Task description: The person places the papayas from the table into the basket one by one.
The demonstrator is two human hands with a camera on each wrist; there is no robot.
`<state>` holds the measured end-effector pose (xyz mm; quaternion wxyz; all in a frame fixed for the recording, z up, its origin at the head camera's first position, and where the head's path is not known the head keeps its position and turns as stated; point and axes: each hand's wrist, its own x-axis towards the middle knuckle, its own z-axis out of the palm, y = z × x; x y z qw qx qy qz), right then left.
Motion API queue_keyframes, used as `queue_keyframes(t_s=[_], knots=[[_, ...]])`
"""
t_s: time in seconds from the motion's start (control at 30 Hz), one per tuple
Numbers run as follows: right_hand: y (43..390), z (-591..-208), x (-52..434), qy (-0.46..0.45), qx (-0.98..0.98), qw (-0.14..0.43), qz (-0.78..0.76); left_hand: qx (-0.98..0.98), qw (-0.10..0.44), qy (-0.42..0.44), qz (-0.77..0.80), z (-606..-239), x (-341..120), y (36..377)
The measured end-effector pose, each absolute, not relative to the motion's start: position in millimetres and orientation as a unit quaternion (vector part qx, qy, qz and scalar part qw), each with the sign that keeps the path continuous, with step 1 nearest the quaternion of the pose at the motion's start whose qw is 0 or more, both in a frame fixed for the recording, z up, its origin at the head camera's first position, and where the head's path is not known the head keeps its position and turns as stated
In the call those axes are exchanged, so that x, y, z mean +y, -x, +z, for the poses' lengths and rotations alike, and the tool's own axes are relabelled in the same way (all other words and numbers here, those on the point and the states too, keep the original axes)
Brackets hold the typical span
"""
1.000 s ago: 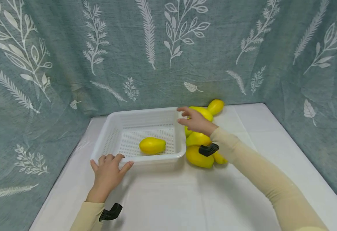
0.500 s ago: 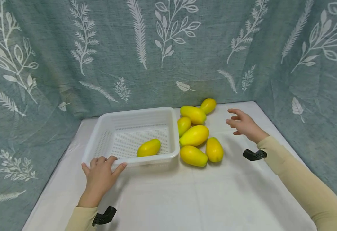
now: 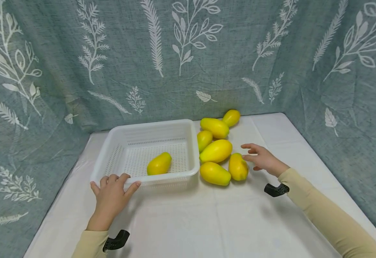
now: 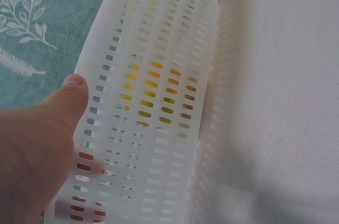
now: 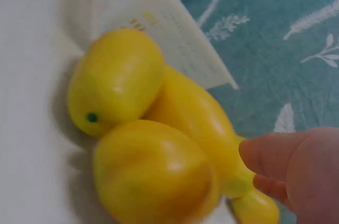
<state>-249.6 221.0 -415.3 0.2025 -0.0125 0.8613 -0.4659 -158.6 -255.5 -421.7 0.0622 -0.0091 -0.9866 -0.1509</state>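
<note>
My left hand point(image 3: 112, 197) grips the front rim of a white perforated plastic basket point(image 3: 162, 179), fingers over the rim. In the left wrist view the thumb point(image 4: 74, 94) lies at the rim and fingers show reddish through the holes. Inside the basket lies one yellow papaya point(image 3: 159, 163). My right hand point(image 3: 265, 159) reaches over the table with parted fingers and holds nothing. Its fingertips are right at the nearest papaya point(image 3: 238, 167), which fills the lower middle of the right wrist view as a large yellow papaya point(image 5: 156, 173).
Right of the basket more papayas lie in a loose group: a front papaya point(image 3: 215, 173), a middle papaya point(image 3: 216, 151) and several behind. They rest on a white-covered table point(image 3: 188, 222). A green leaf-patterned curtain point(image 3: 142, 53) hangs at the back and sides.
My right hand has moved from the basket's right rim out to the right, then back toward the nearest papaya. The papaya in the basket has turned and shifted left. My left hand stays at the rim.
</note>
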Motion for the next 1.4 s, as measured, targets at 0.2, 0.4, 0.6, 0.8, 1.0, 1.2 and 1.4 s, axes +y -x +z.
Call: queue_keyframes(t_s=[0.2, 0.4, 0.6, 0.8, 1.0, 1.2, 1.4], knots=[[245.0, -435.0, 203.3, 0.020, 0.856, 0.224, -0.466, -0.987, 0.076, 0.010, -0.142, -422.9, -256.4, 159.1], [242.8, -439.5, 194.9, 0.012, 0.852, 0.213, -0.479, -0.986, 0.086, 0.012, -0.141, -425.0, -258.1, 159.2], [241.7, -441.5, 195.9, 0.008, 0.851, 0.201, -0.486, -0.985, 0.094, 0.016, -0.146, -425.2, -257.4, 159.6], [241.6, -445.4, 197.9, 0.009, 0.849, 0.195, -0.492, -0.985, 0.098, 0.015, -0.143, -425.7, -257.7, 159.7], [246.0, -438.5, 206.0, 0.010, 0.856, 0.181, -0.485, -0.985, 0.096, 0.013, -0.142, -426.5, -258.1, 159.0], [259.3, -402.9, 208.7, 0.018, 0.857, 0.149, -0.493, -0.986, 0.092, 0.014, -0.141, -426.2, -258.9, 158.6], [277.9, -357.9, 187.6, 0.046, 0.854, 0.127, -0.503, -0.985, 0.087, 0.015, -0.145, -425.7, -258.9, 159.3]])
